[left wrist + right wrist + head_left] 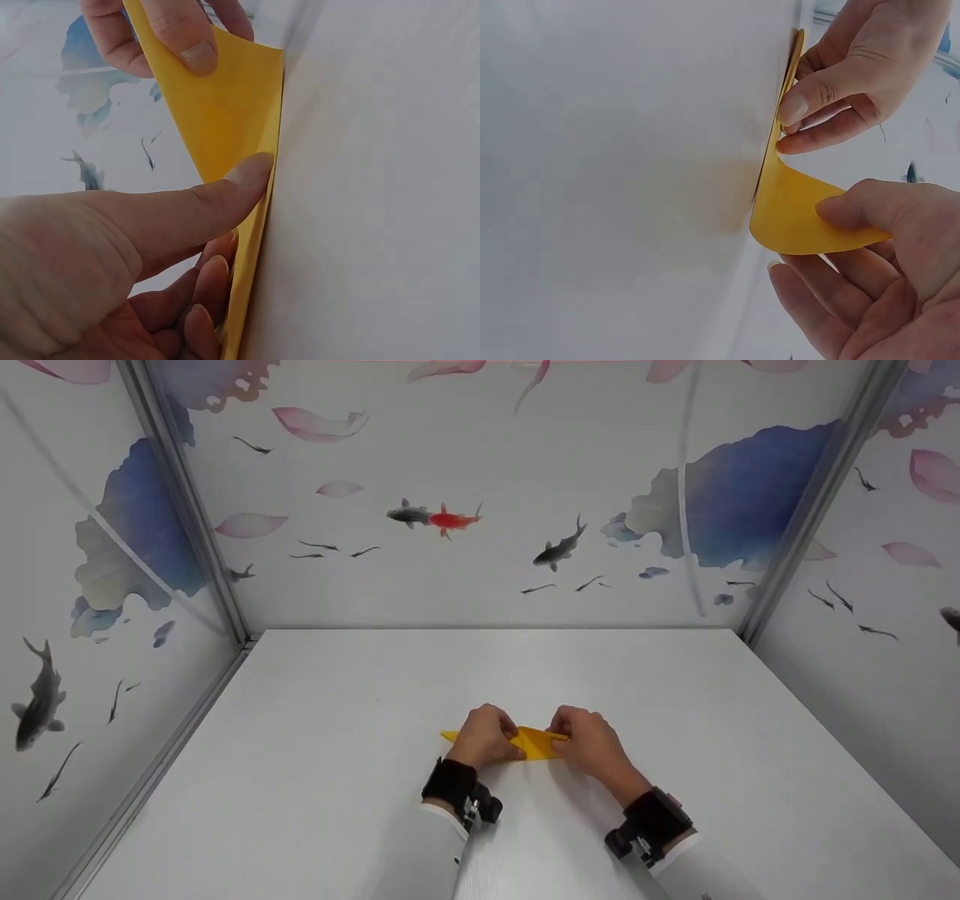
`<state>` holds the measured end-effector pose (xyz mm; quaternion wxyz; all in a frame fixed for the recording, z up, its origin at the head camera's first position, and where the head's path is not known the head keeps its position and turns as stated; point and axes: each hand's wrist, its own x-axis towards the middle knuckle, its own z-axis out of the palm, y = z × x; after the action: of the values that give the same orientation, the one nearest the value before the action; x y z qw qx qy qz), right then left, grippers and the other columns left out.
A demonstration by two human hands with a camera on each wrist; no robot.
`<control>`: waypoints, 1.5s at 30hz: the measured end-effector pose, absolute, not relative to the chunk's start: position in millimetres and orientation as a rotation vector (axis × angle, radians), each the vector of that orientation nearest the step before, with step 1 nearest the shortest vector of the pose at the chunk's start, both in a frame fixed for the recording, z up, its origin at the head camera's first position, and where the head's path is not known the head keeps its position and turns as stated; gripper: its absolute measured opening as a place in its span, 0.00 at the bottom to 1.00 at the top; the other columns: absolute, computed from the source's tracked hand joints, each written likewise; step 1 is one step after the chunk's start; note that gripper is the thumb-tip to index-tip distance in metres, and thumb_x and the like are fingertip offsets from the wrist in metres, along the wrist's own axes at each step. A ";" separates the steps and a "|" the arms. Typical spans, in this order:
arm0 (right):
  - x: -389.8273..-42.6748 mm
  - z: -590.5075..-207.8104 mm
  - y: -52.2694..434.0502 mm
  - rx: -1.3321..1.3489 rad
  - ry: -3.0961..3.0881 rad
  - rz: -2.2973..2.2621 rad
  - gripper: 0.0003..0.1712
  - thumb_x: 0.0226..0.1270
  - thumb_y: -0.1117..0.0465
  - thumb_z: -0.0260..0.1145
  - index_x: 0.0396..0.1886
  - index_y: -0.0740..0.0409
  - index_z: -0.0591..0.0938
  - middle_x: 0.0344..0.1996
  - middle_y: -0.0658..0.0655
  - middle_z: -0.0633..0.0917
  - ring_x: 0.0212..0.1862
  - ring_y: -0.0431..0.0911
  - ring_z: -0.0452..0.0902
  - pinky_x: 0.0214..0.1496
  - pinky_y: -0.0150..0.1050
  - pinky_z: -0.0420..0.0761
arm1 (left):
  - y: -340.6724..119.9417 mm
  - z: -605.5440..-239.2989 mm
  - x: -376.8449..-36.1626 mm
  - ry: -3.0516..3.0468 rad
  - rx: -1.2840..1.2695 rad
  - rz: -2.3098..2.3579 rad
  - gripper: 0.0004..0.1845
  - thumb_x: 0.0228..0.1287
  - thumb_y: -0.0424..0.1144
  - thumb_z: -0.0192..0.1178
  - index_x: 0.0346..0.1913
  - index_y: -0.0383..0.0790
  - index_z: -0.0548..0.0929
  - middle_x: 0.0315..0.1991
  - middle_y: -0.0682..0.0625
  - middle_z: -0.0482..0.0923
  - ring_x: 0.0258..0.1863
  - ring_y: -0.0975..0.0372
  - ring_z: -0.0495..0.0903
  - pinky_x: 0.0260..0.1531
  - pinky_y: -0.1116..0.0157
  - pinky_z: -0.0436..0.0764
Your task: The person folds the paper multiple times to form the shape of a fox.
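Observation:
A folded sheet of yellow paper (535,743) lies across the white table between both hands. My left hand (486,735) pinches its left part near the lower edge, thumb on top and fingers curled beneath, as the left wrist view shows. A pointed yellow tip sticks out to the left of that hand. My right hand (592,739) pinches the right part between thumb and fingers. In the right wrist view this part of the paper (799,214) bends up, away from the table, while the left part looks folded flat.
The white table (337,697) spreads around the hands. Behind it stands a white panel (480,585) printed with fish, petals and blue patches, and similar panels rise on both sides. A black strap with a small camera (461,791) sits on the left wrist, another (652,825) on the right.

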<state>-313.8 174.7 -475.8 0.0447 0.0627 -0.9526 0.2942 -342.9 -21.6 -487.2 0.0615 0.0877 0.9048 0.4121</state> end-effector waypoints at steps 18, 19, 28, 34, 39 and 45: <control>-294.6 -482.6 168.5 0.573 -3.001 0.619 0.17 0.73 0.65 0.74 0.59 0.55 0.91 0.60 0.58 0.92 0.60 0.58 0.89 0.67 0.55 0.86 | -22.5 -490.8 -342.6 2.773 0.278 1.195 0.19 0.57 0.35 0.84 0.48 0.32 0.88 0.49 0.41 0.87 0.51 0.52 0.85 0.63 0.55 0.87; -293.6 -483.3 168.1 0.593 -3.006 0.603 0.17 0.74 0.65 0.73 0.60 0.56 0.91 0.61 0.58 0.91 0.61 0.59 0.89 0.67 0.55 0.86 | -23.0 -491.0 -342.4 2.772 0.281 1.189 0.19 0.57 0.35 0.84 0.48 0.32 0.88 0.50 0.41 0.87 0.51 0.52 0.85 0.63 0.55 0.87; -285.3 -483.8 164.8 0.894 -2.903 0.384 0.17 0.76 0.70 0.66 0.59 0.61 0.91 0.61 0.65 0.90 0.52 0.60 0.91 0.55 0.54 0.91 | -28.5 -484.1 -345.0 2.694 0.244 1.171 0.11 0.70 0.34 0.72 0.52 0.35 0.91 0.55 0.41 0.89 0.52 0.55 0.85 0.58 0.58 0.86; -277.9 -480.1 158.6 0.945 -2.878 0.315 0.12 0.78 0.68 0.66 0.54 0.62 0.91 0.55 0.64 0.92 0.47 0.57 0.88 0.54 0.53 0.91 | -28.0 -482.0 -345.1 2.653 0.193 1.187 0.14 0.72 0.40 0.71 0.52 0.33 0.90 0.55 0.42 0.90 0.45 0.58 0.82 0.52 0.61 0.86; -271.4 -477.5 154.0 0.898 -2.931 0.317 0.09 0.79 0.65 0.67 0.52 0.63 0.89 0.60 0.64 0.91 0.60 0.63 0.88 0.62 0.59 0.88 | -23.5 -485.0 -343.3 2.694 0.193 1.183 0.15 0.69 0.40 0.75 0.51 0.34 0.88 0.54 0.42 0.89 0.50 0.55 0.84 0.58 0.56 0.86; -263.5 -473.9 151.1 0.794 -3.149 0.278 0.30 0.82 0.52 0.65 0.75 0.63 0.78 0.80 0.63 0.75 0.81 0.66 0.70 0.80 0.63 0.74 | -19.5 -487.2 -340.1 2.756 0.188 1.172 0.19 0.63 0.41 0.80 0.50 0.34 0.86 0.50 0.43 0.87 0.53 0.52 0.84 0.63 0.52 0.83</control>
<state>-263.5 151.1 -473.9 -0.0591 0.2431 -0.9645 0.0852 -340.1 -19.5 -487.2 0.0702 0.0624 0.9162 0.3897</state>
